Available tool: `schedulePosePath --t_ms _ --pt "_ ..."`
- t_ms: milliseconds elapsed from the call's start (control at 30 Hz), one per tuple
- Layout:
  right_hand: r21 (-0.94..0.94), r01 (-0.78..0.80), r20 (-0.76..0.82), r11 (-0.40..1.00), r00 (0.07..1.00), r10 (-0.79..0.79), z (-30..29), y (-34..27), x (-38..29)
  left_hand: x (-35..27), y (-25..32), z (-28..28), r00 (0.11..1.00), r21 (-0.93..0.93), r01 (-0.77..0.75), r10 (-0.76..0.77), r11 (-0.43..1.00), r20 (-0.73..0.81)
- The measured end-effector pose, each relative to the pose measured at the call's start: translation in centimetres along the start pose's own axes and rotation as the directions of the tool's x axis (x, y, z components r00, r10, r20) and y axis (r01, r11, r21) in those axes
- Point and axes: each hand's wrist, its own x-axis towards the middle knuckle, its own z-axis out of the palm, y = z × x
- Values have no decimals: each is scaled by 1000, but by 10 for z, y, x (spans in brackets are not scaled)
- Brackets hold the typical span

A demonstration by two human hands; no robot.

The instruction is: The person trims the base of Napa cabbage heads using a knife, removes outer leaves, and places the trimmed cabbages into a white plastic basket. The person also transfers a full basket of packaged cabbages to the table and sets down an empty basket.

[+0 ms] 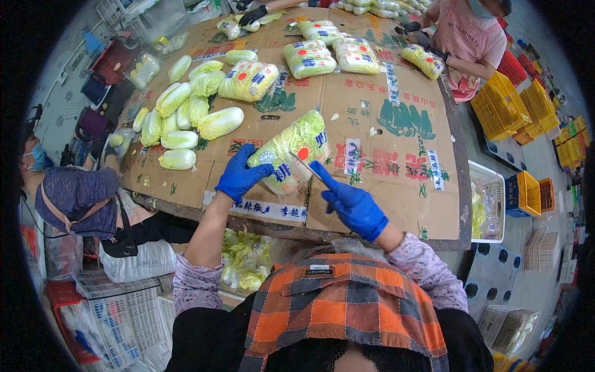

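A printed clear plastic bag of napa cabbages (302,135) lies slanted on the cardboard-covered table (409,186) before me. My left hand (244,174), in a blue glove, grips the bag's lower left end. In my gloved right hand (355,200) is a knife (304,163), its blade lying against the bag's printed face beside the red dot. The index finger stretches along the knife. Whether the blade cuts the plastic cannot be told. Loose cabbages (221,123) lie in a pile to the left, beside another packed bag (248,81).
More packed bags (310,59) lie farther back. Co-workers are at the far right (465,42), the left edge (79,200) and the far side of the table. A white crate (499,204) stands right of the table; yellow crates (499,107) stand beyond. Cabbage leaves (246,258) lie below the near edge.
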Motion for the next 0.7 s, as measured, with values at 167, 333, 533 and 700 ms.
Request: schedulePosePath --t_ms 167,333,533,700 --pt "-493 -285 233 822 867 440 14 2 -19 -12 -3 11 991 -255 -130 137 958 8" --pt "299 -300 -189 906 912 365 -8 6 -21 -26 12 72 967 -351 -252 247 902 -62" --pt "676 -145 -360 723 791 495 -11 -2 -4 -23 70 103 815 266 -574 570 774 99" --pt "720 -159 -356 676 751 556 -24 24 -21 -11 75 122 895 -148 -289 322 946 308"
